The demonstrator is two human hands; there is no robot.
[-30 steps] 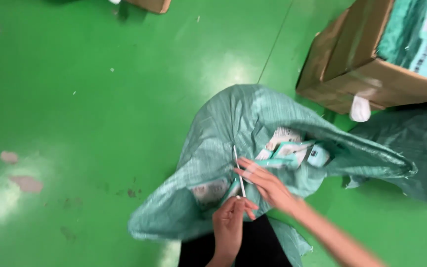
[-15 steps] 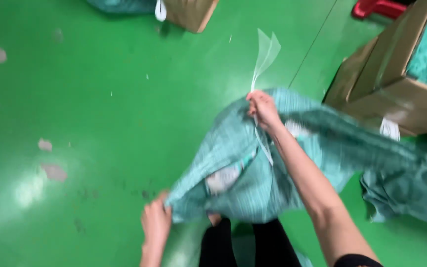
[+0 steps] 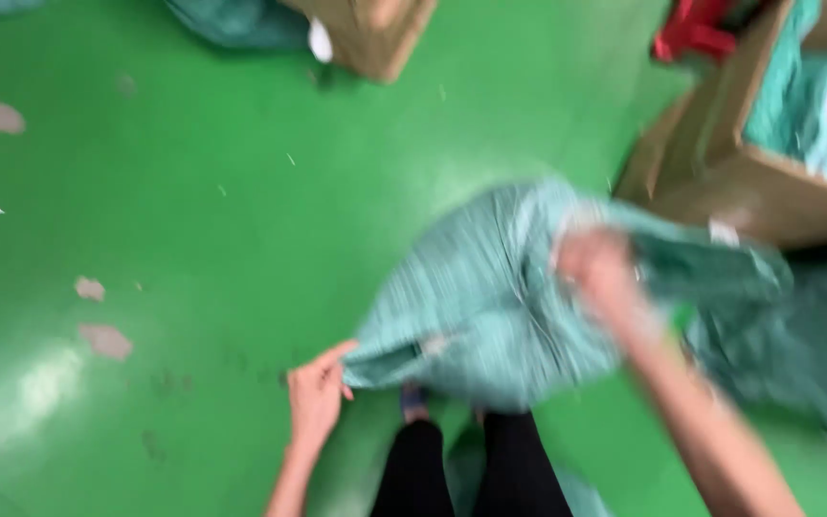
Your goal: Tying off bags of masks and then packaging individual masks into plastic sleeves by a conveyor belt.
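One glossy green floor [image 3: 193, 239] is seen, with one large pale-green woven plastic sack [image 3: 490, 306] held above it as landmark. Two open brown cardboard boxes are counted: one [image 3: 720, 172] right of the sack, filled with teal packets, one [image 3: 375, 33] beyond it. The sack's lower left corner is pinched by the left hand [image 3: 316, 397]; its top is gripped by the blurred right hand [image 3: 600, 273].

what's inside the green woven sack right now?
Cannot tell: the green woven sack is blurred, its contents hidden by fabric. Left hand grips its lower corner, right hand its top.
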